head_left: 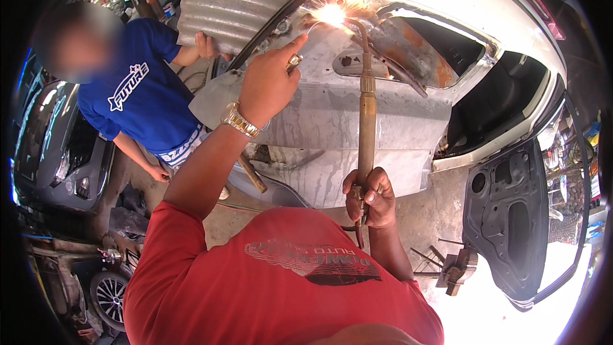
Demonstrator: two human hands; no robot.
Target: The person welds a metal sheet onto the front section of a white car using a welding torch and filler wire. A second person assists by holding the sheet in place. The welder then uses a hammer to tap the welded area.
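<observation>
Gripping a brass welding torch (366,115) at its lower end, the right hand (369,197) is closed around it. Far above this grip its tip sparks on the car body (357,121); the left hand (268,86) points there, holding nothing visible.

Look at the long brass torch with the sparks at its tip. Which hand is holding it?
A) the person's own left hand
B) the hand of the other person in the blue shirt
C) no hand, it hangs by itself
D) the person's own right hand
D: the right hand grips the lower end of the torch, while the left hand reaches up beside the sparks on the bare metal car body.
</observation>
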